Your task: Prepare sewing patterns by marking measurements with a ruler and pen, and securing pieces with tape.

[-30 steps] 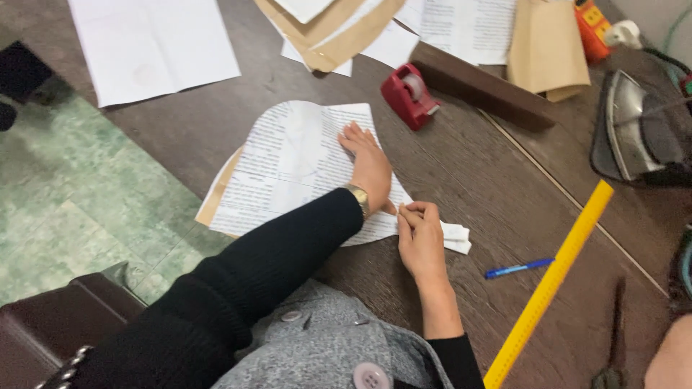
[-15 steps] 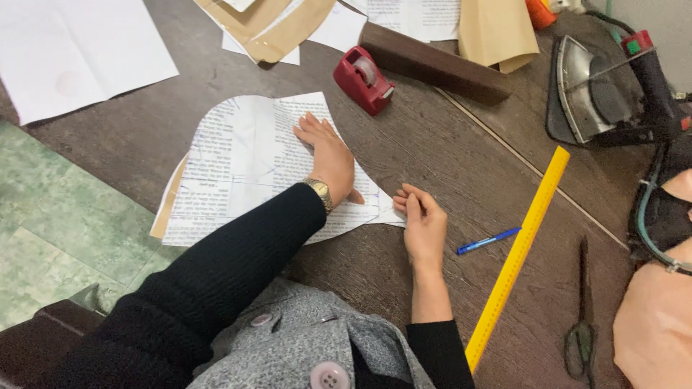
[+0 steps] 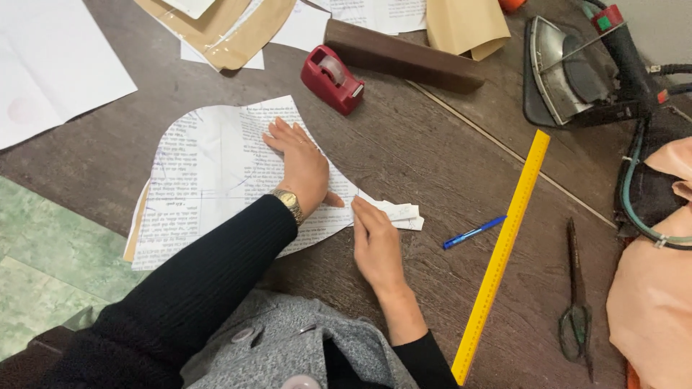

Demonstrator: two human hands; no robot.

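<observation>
A printed paper sheet cut to a curved pattern shape (image 3: 209, 173) lies on the dark wooden floor. My left hand (image 3: 301, 164), with a gold watch at the wrist, lies flat on the sheet's right part, fingers together and pressing down. My right hand (image 3: 376, 241) rests on the sheet's lower right edge, fingertips touching a small folded white paper strip (image 3: 401, 213) that sticks out to the right. Neither hand grips anything.
A red tape dispenser (image 3: 333, 79) and a dark wooden block (image 3: 401, 56) lie beyond the sheet. To the right are a blue pen (image 3: 473, 233), a long yellow ruler (image 3: 503, 248), scissors (image 3: 575, 302), an iron (image 3: 577, 72) and peach fabric (image 3: 652, 302). White and brown papers lie at the top.
The camera view has shifted, so the scene sits further left and more of the right side shows. Both hands stay on the paper in about the same pose.
</observation>
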